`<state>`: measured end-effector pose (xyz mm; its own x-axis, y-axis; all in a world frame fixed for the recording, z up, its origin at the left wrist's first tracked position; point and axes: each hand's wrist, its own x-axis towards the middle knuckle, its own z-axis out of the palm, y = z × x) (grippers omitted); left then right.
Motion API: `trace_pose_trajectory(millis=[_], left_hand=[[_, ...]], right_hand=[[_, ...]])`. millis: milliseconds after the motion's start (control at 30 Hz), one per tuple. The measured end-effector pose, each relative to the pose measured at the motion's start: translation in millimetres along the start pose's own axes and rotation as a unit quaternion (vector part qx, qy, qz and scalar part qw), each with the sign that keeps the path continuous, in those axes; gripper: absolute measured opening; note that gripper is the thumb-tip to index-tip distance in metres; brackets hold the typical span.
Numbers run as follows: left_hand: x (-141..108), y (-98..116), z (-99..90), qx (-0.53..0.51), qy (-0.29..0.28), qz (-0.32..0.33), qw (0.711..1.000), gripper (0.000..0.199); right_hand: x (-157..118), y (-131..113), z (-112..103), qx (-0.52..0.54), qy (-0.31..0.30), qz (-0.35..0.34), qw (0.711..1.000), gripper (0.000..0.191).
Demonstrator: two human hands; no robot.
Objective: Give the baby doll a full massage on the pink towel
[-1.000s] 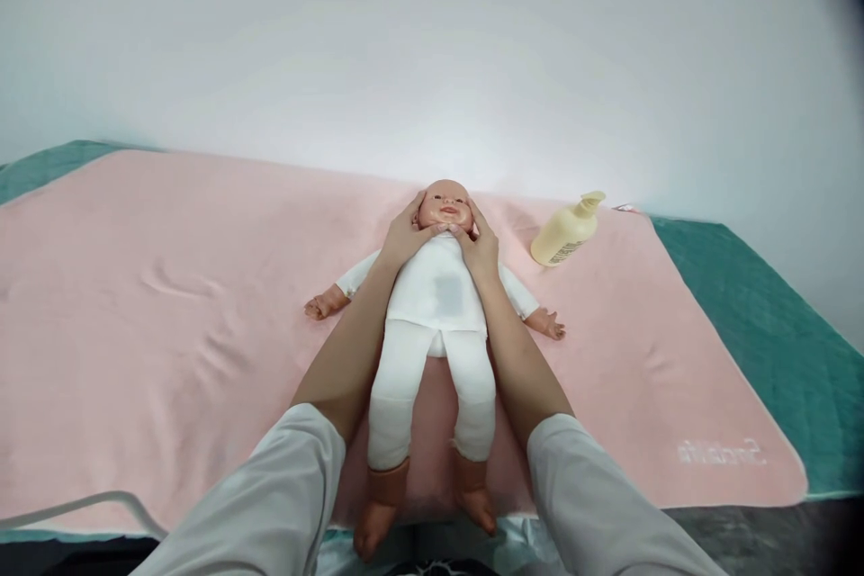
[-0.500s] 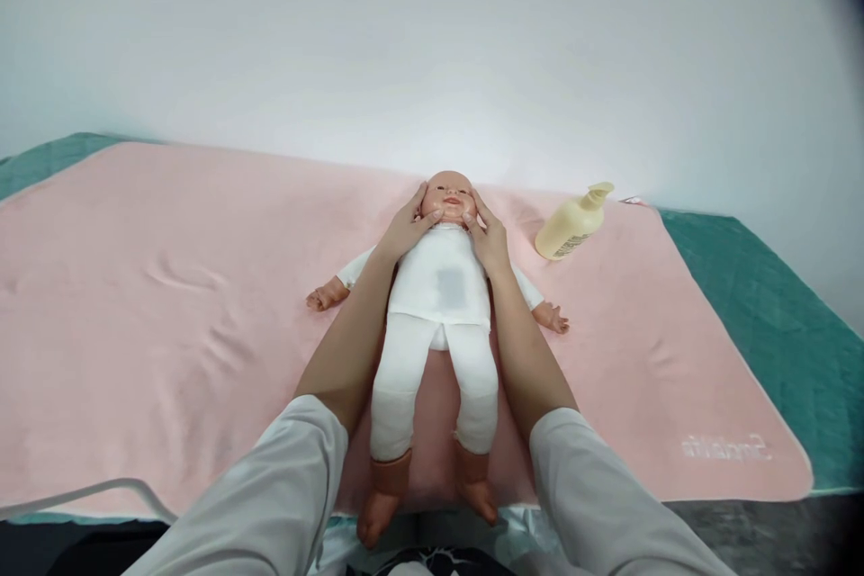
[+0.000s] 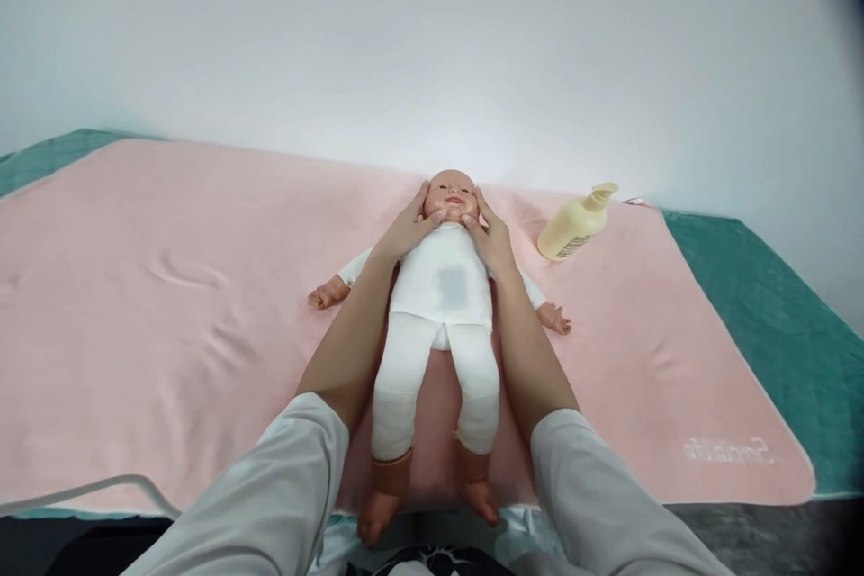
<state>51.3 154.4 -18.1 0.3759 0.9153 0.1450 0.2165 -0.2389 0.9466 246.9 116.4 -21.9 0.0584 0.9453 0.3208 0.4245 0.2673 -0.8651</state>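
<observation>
A baby doll [image 3: 442,279] lies on its back on a pink mat [image 3: 202,333], its feet toward me and its arms spread out to the sides. White cloth covers its body, with a grey square patch on the belly. My left hand [image 3: 409,225] cups one side of the doll's head, thumb by the chin and fingers along the cheek. On the opposite side my right hand [image 3: 494,238] holds the head in the same way. Both sets of fingers partly hide the sides of the head. To the right of my right hand, a pale yellow pump bottle [image 3: 573,228] stands on the mat.
Green quilted cloth [image 3: 776,324] shows beyond the mat at the right and far left. A white wall [image 3: 432,45] rises behind the mat. At the front left, a grey curved tube or rail [image 3: 101,486] runs along the edge. The doll's feet reach past the front edge.
</observation>
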Motion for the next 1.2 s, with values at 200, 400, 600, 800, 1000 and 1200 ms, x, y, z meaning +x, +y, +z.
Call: trace_pose_trajectory(millis=[200,400,600,800,1000,1200], left_hand=[[-1,7,7.9,0.016,0.056,-0.018,0.998,0.102],[1,6,10.2,0.029,0.079,-0.007,0.996,0.100],[-1,12,10.2,0.050,0.084,-0.018,0.995,0.096],[-4,17,7.1,0.069,0.063,-0.020,0.995,0.088],[-7,20,2.2,0.100,0.041,-0.023,0.994,0.083],[-5,17,-0.5,0.106,0.021,-0.022,0.994,0.083]], right_hand=[[-3,-3,11,-0.008,0.052,0.015,0.998,0.077],[-3,-3,13,-0.028,0.062,0.028,0.997,0.072],[-1,-2,13,-0.022,0.059,0.015,0.998,0.070],[0,-1,8,-0.017,0.035,0.007,0.999,0.070],[1,0,4,-0.002,0.017,-0.004,1.000,0.069],[0,-2,-2,0.004,-0.006,-0.023,1.000,0.072]])
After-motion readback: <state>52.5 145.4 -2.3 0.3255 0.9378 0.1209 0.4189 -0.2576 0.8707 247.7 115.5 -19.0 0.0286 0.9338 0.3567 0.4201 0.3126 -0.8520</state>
